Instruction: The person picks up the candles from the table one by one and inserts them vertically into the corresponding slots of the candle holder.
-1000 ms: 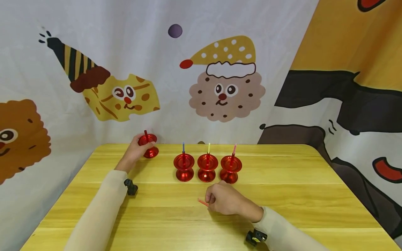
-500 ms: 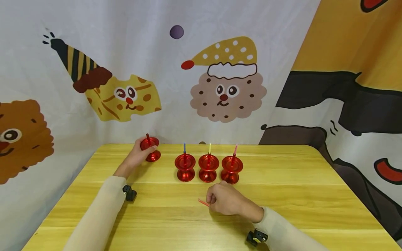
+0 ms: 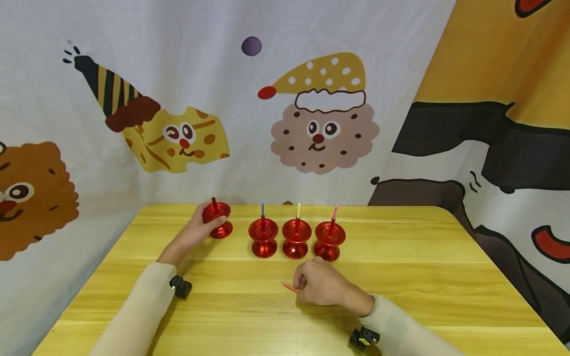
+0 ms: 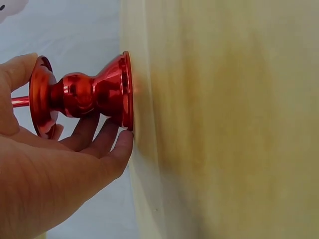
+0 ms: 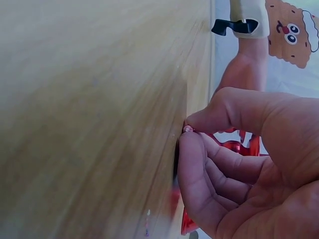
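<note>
At the table's back left, my left hand [image 3: 193, 233] grips a shiny red candle holder [image 3: 221, 230] by its dish; the holder is upright, with a bare red stem standing up. The left wrist view shows the thumb on the dish rim and fingers along the stem and base [image 4: 112, 92]. My right hand [image 3: 322, 283] pinches a thin orange-red candle [image 3: 289, 287] low over the table; its far end is hidden by the fingers. Behind that hand stand three matching holders in a row, bearing a blue candle [image 3: 262, 210], a yellow candle [image 3: 299, 211] and a pink candle [image 3: 335, 213].
The wooden table [image 3: 418, 277] ends at the back against a patterned cloth [image 3: 249, 123]. The pink candle's holder [image 3: 327, 251] stands just beyond my right knuckles. A gap lies between the gripped holder and the blue candle's holder [image 3: 264, 248].
My left hand has brought the gripped holder nearer to me and a little to the right. The right hand and its candle have stayed in place. The view has shifted very slightly.
</note>
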Tool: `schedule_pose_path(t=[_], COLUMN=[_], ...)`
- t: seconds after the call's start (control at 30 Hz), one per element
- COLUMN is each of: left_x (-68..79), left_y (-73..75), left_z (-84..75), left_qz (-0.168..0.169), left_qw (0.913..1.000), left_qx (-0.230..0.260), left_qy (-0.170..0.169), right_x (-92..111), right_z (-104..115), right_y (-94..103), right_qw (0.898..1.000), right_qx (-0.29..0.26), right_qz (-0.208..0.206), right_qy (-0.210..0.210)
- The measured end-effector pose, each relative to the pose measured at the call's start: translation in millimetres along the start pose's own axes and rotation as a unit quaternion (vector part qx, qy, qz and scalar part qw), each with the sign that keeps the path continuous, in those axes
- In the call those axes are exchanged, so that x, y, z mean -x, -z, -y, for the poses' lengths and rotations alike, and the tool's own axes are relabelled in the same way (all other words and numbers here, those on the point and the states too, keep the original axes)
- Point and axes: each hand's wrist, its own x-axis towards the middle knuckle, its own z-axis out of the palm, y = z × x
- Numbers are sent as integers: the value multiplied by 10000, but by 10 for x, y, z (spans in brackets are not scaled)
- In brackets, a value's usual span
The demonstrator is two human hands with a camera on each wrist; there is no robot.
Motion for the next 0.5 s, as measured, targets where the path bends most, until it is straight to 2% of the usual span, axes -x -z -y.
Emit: schedule_pose_path(t=[0.2,0.3,0.5], left_x=[108,126,179], left_y=[-38,-67,-77], left_z=[-53,-27,-18], left_qz=[213,348,643], left_qw=[9996,9991,9977], left_qx=[137,193,207], left_qy=[-94,-144,-64], right_x=[-1,0,0], right_z=[-9,-16,-23], right_y=[-7,-7,-9], right_qw=[10000,10000,10000], right_qx=[13,-8,-33], right_qz=[-32,-24,23], right_qy=[-53,-61,-49])
